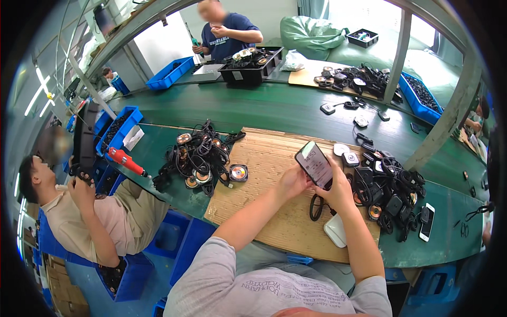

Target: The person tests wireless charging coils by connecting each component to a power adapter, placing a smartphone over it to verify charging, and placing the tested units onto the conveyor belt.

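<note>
A smartphone (315, 165) with a lit screen is held up over the cardboard sheet (259, 158). My left hand (296, 182) grips its lower left side, and my right hand (339, 186) wraps its right side. Just below the hands, a white square device (336, 231) with a black cable lies on the cardboard. To the right is a tangled heap of black cabled devices (388, 182), some with copper-coloured coils. Left of the cardboard lies another heap of cables and coil devices (198, 153), with one square coil device (238, 173) beside it.
A red electric screwdriver (127, 161) lies at the left; a white phone (427, 222) lies at the right. Beyond runs a green conveyor belt (211, 108) with scattered devices. Metal posts (449, 116) rise at the right. One co-worker (95, 211) sits left; another (227, 31) is across.
</note>
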The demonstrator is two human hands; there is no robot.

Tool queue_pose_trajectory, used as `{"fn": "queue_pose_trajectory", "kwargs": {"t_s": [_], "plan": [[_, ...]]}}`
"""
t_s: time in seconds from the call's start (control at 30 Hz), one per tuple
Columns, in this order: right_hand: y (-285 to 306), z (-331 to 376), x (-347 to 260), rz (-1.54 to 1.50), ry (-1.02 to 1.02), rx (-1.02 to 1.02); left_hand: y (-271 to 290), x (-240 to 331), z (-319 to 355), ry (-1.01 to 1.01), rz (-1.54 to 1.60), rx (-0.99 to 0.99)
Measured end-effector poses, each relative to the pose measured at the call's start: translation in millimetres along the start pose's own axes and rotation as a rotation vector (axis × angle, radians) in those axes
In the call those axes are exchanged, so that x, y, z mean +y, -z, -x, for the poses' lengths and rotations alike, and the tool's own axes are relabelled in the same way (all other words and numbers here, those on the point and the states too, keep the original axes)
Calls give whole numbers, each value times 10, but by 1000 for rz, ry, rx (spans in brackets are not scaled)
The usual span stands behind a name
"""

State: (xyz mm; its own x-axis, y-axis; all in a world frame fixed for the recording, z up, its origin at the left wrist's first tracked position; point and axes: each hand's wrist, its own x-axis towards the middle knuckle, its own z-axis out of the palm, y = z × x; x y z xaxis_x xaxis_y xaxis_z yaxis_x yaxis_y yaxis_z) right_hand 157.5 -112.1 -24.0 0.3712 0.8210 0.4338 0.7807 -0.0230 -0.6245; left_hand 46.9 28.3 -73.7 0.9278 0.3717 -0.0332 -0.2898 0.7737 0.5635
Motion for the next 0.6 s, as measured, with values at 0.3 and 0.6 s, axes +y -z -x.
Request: {"fn": "queue_pose_trajectory", "kwargs": {"t_s": [0.3, 0.6], "plan": [[33, 4, 3, -31, -147, -113, -8, 42, 27, 17, -60, 25], [28, 0, -10, -31, -170, -135, 46, 38, 25, 16, -63, 28]]}}
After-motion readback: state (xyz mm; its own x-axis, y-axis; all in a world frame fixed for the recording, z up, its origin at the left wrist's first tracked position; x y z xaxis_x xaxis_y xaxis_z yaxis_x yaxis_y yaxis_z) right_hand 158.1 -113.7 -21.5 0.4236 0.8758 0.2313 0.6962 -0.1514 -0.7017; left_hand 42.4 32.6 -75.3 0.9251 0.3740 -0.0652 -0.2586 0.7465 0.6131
